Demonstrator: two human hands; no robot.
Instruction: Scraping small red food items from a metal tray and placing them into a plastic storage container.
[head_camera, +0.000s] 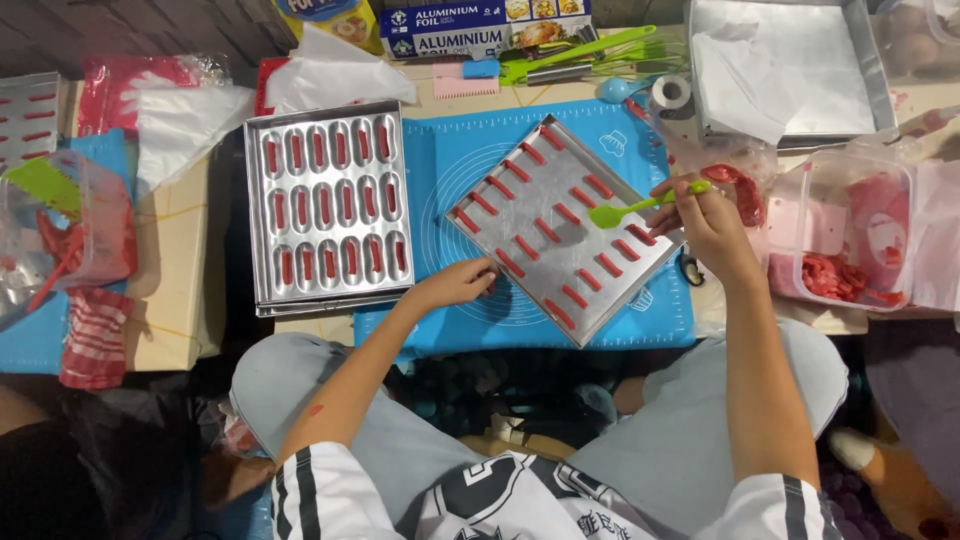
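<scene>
Seated person, low table, view straight down.

Right hand (712, 222), centre right of the frame: fingers pinched round the handle of a green spatula (640, 207), blade reaching left over a flat tray (565, 225). The tray lies turned at an angle on a blue mat (450, 160) in the middle of the frame and carries rows of short red strips (545, 230). The blade hovers over or touches the metal between strips; cannot tell which.

Left hand (458, 283): fingers curled, tips resting on the tray's lower left edge, apparently steadying it.

Left of the flat tray, a moulded tray (328, 205) with oval wells, each holding a red piece. Right of the frame, a clear tub (850, 245) with red material, just beside the right wrist. Upper left, white piping bags (190, 115). Top centre, a blue box of foil (485, 28).

Judgement on working well here: keep the left fingertips firm on the rim so the angled tray does not slide on the mat; hold the blade low and nearly flat, working one strip at a time; keep the blade clear of neighbouring strips, which lie close together.
</scene>
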